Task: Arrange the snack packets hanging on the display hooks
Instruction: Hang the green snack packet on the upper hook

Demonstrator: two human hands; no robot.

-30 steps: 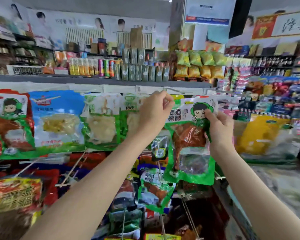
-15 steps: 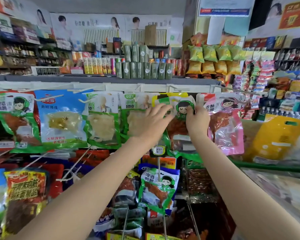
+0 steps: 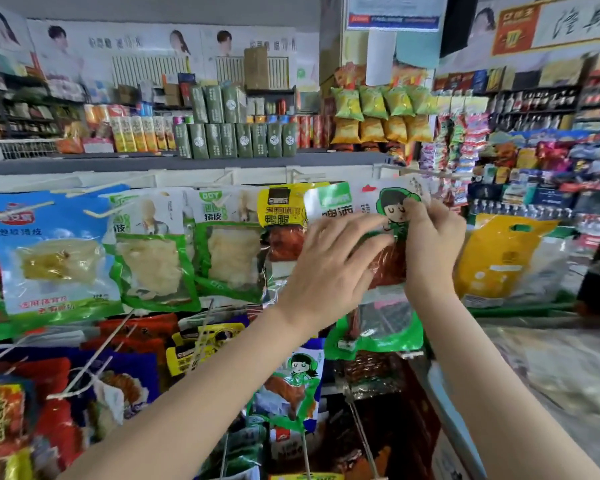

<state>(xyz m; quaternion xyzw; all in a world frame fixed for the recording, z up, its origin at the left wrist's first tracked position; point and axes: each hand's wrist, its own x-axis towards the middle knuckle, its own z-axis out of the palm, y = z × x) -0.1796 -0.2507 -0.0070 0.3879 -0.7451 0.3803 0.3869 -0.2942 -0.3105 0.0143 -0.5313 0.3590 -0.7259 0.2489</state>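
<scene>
Pinching glossy green packet (image 3: pixel 383 327), right hand (image 3: pixel 430 244).

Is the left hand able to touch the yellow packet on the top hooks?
Probably yes: the left hand, fingers spread, hovers just right of the yellow packet, and nothing lies between them.

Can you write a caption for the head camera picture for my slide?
Right hand pinches a green duck-leg snack packet on the top row; left hand lies open against it.
</scene>
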